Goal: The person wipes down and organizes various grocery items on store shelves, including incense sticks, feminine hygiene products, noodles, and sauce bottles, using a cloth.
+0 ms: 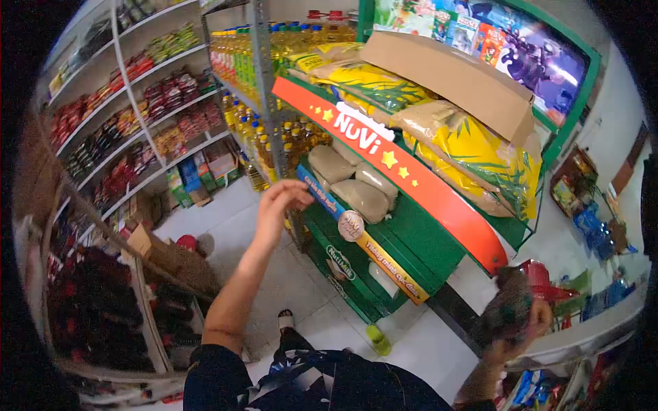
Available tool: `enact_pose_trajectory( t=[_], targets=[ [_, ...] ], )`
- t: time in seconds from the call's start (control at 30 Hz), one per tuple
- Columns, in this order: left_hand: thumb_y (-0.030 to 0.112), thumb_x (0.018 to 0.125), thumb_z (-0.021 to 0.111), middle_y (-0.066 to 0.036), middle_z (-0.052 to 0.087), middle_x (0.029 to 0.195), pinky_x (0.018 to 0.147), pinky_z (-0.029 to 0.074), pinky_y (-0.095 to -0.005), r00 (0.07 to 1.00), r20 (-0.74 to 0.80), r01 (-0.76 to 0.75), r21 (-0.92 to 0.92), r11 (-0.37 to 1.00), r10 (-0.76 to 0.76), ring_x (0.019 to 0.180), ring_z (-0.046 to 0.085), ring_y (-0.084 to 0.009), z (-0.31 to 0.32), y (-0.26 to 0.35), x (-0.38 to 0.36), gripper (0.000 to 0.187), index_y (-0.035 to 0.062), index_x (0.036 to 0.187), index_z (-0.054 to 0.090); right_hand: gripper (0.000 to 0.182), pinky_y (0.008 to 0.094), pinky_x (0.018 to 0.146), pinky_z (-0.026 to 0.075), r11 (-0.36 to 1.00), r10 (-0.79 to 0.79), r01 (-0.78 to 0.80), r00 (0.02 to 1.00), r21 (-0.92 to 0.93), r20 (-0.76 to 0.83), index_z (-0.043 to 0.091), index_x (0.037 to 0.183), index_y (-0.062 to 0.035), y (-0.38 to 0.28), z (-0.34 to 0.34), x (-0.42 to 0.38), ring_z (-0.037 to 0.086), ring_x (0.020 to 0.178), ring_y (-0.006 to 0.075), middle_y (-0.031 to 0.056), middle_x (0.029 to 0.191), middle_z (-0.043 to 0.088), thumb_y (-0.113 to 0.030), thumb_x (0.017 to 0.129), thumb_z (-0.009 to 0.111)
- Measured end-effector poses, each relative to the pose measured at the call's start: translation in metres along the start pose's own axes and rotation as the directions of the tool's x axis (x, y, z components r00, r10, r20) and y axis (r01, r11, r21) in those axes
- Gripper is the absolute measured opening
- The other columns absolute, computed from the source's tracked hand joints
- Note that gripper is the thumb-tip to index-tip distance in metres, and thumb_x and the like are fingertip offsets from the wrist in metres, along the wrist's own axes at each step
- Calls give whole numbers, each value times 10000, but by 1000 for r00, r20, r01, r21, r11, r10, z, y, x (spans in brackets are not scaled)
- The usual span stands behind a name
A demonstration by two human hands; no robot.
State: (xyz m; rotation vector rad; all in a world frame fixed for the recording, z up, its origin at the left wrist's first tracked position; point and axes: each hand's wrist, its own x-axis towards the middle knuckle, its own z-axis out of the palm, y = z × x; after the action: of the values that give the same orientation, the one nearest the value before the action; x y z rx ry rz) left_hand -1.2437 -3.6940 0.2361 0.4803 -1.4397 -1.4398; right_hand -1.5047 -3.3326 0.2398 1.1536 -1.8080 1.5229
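Note:
My left hand (279,205) reaches forward with loosely bent fingers and nothing visible in them. Its fingertips are right by the blue end of the label strip (322,194) on the green display rack (425,240). Behind that strip, several clear bags of brownish grains (361,198) lie on the rack's middle shelf. Off to the right, my right hand (538,325) is closed around a dark, blurred packet (506,305) with reddish and greenish patches. A red plastic item (545,281) shows just behind the packet.
Large yellow-printed sacks (473,151) and a cardboard box (445,75) top the rack, above a red sign (384,154). Oil bottles (257,61) stand on a metal shelf. Packet-filled shelves (130,103) line the left. A yellow-green slipper (378,340) lies on the floor.

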Motion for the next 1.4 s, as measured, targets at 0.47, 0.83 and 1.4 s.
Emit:
enact_pose_trajectory(
  t=[0.47,0.83,1.4],
  targets=[
    [46,769,510,-135,479,1190,950,315,-340,771,242,-574,665,479,588,1131,423,-267,-129,-35,229,389,26,1156,482,652,449,878,321,766,-163,227,974,-601,160,453,1200,-58,-103,200,53,423,981,352,178,1055,456,-44,567,609],
    [1,717,518,-151,388,1284,966,306,-367,770,407,-632,598,494,491,1163,383,-306,-148,-49,251,531,21,1232,388,557,362,787,417,792,-386,521,832,-319,399,521,1110,-59,-154,413,102,492,898,263,90,984,539,-137,580,677],
    [7,733,533,-170,400,1263,988,264,-363,875,321,-485,592,644,363,1180,366,-297,-217,-68,241,581,-7,1274,324,168,392,666,456,858,-364,466,848,-216,386,571,798,-19,-193,611,140,505,839,292,137,846,518,-116,674,511]
  ],
)
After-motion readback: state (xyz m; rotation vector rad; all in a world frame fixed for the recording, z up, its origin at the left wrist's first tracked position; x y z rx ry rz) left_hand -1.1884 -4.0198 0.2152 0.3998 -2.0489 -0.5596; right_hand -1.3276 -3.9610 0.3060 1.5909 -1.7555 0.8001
